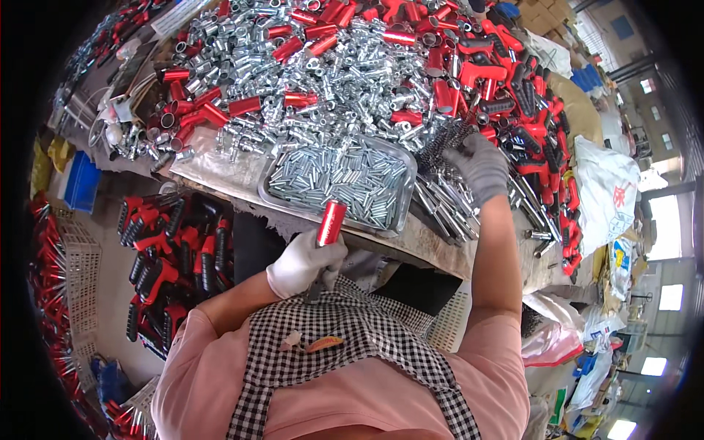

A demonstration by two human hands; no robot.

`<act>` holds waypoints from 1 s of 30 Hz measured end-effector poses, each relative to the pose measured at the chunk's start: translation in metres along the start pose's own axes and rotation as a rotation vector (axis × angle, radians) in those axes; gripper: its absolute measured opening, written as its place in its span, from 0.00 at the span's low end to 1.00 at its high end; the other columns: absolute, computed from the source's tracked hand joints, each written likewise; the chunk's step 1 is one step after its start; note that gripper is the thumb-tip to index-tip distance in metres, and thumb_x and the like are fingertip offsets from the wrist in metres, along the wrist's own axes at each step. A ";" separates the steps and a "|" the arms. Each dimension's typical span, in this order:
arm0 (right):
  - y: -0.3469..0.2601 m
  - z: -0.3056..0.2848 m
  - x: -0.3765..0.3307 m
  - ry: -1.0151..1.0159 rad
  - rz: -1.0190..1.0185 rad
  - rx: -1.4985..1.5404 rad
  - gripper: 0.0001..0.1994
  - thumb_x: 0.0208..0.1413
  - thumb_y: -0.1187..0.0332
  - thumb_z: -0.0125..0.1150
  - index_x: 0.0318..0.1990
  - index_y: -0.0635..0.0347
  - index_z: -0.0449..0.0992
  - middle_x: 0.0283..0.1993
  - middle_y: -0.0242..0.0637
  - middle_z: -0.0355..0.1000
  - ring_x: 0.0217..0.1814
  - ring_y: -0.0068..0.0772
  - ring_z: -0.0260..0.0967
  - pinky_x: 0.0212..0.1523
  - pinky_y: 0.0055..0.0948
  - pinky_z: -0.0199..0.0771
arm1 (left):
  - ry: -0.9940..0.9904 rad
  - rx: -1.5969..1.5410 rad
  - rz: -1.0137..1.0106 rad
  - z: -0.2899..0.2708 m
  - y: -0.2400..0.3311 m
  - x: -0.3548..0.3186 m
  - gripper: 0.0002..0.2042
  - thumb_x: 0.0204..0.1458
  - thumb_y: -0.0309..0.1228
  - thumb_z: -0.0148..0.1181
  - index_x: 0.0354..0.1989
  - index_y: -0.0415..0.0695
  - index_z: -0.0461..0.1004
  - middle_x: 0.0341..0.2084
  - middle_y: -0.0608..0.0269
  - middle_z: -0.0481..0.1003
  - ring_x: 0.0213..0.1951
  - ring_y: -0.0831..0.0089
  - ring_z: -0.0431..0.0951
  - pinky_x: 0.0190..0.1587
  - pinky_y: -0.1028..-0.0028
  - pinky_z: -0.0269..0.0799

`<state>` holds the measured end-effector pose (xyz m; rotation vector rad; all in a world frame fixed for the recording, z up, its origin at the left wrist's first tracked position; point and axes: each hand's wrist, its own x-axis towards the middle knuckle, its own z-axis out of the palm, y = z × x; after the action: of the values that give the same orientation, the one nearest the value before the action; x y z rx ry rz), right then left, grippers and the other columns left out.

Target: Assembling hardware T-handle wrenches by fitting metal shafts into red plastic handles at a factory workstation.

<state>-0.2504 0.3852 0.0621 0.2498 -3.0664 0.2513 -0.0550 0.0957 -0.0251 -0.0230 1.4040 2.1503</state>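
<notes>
White-gloved left hand (306,262) is holding one red metal tube (332,223) before one rectangular silver metal tray (407,196). White-gloved right hand (480,167) is hovering at dark wire coils (438,144), tray's right; cannot tell its grip.

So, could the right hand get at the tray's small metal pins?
Probably yes: the pins lie uncovered in the tray; only low metal parts separate them from the right hand.
</notes>
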 end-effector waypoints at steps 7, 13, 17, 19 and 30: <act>0.017 0.035 0.021 -0.227 0.116 -0.126 0.34 0.45 0.43 0.67 0.51 0.64 0.75 0.47 0.53 0.76 0.52 0.53 0.73 0.55 0.42 0.70 | 0.033 0.121 0.047 0.001 0.014 0.002 0.11 0.57 0.34 0.57 0.31 0.39 0.67 0.18 0.64 0.68 0.17 0.77 0.69 0.22 0.76 0.70; 0.018 0.022 0.014 -0.054 -0.022 0.223 0.27 0.53 0.47 0.62 0.49 0.61 0.75 0.47 0.52 0.76 0.51 0.52 0.73 0.51 0.44 0.70 | 0.056 0.169 0.053 0.009 0.019 -0.002 0.09 0.56 0.31 0.56 0.30 0.38 0.67 0.17 0.64 0.68 0.17 0.77 0.70 0.22 0.75 0.71; 0.011 0.031 0.031 0.071 -0.170 0.228 0.23 0.57 0.50 0.58 0.50 0.61 0.75 0.45 0.54 0.75 0.49 0.57 0.72 0.50 0.45 0.70 | 0.057 0.175 0.077 0.014 0.027 -0.005 0.09 0.56 0.32 0.56 0.31 0.38 0.68 0.17 0.65 0.68 0.18 0.77 0.71 0.22 0.75 0.71; 0.004 0.030 0.036 -0.057 -0.115 0.176 0.25 0.59 0.51 0.56 0.56 0.61 0.72 0.49 0.55 0.74 0.54 0.54 0.71 0.53 0.43 0.69 | 0.056 0.221 0.100 0.015 0.028 -0.008 0.11 0.56 0.34 0.56 0.31 0.38 0.67 0.17 0.64 0.69 0.17 0.78 0.71 0.22 0.76 0.70; -0.040 0.016 -0.038 0.020 -0.167 1.464 0.14 0.64 0.69 0.51 0.54 0.63 0.70 0.41 0.38 0.77 0.28 0.21 0.65 0.26 0.19 0.67 | 0.247 0.538 0.101 0.013 0.046 -0.015 0.13 0.53 0.33 0.65 0.36 0.35 0.71 0.21 0.63 0.74 0.19 0.77 0.76 0.25 0.73 0.72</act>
<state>-0.2073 0.3498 0.0502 0.4863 -2.1453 2.2942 -0.0597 0.0866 0.0238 -0.0133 2.1283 1.8233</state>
